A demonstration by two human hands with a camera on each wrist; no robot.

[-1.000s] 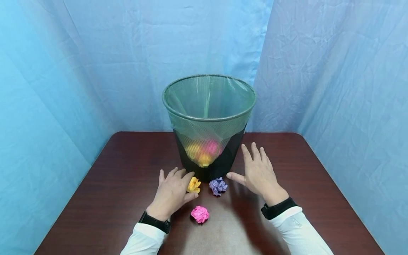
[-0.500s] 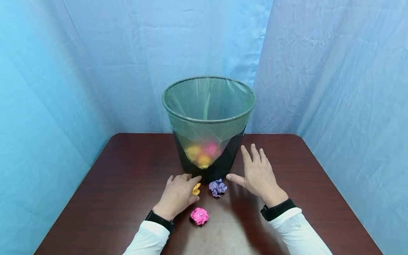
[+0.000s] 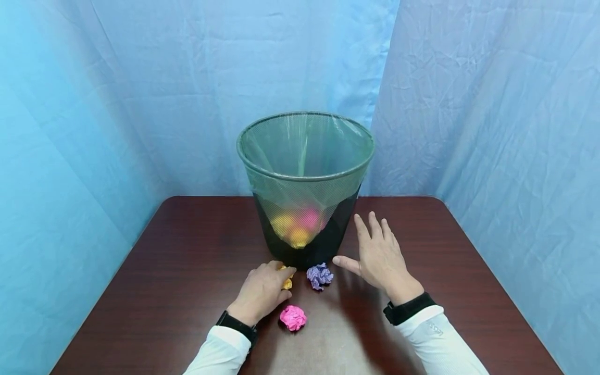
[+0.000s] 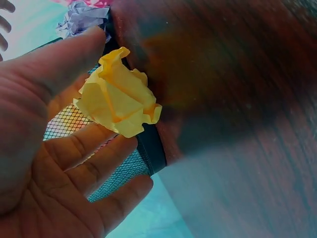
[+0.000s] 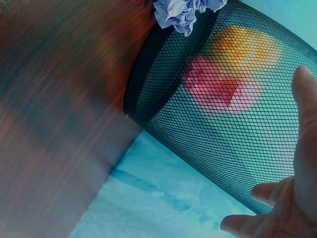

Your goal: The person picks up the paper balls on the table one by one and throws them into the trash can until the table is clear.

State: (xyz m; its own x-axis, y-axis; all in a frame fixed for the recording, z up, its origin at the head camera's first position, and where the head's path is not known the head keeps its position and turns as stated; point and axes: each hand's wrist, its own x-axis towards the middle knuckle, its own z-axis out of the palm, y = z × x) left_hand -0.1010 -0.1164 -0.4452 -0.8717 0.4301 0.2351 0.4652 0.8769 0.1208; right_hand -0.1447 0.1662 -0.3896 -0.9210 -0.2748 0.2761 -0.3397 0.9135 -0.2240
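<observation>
In the head view my left hand point(image 3: 262, 291) is low over the table, at a crumpled yellow paper ball point(image 3: 287, 284) by the foot of the wastebasket point(image 3: 304, 255). The left wrist view shows the yellow paper ball point(image 4: 116, 96) between my thumb point(image 4: 74, 57) and extended fingers; a grip on it is not visible. My right hand point(image 3: 382, 255) hovers right of the wastebasket, fingers spread, holding nothing. A purple paper ball point(image 3: 320, 276) lies between the hands, and a pink paper ball point(image 3: 293, 318) lies nearer the front.
The black mesh wastebasket has a translucent green liner point(image 3: 304, 140) folded over its rim. Yellow and pink paper balls point(image 3: 300, 226) show through its wall. Blue cloth point(image 3: 187, 94) hangs behind and beside the dark brown table point(image 3: 183, 250).
My left hand has moved right and closer to the yellow paper ball, with its index finger now across the ball. My right hand stays nearly still.
</observation>
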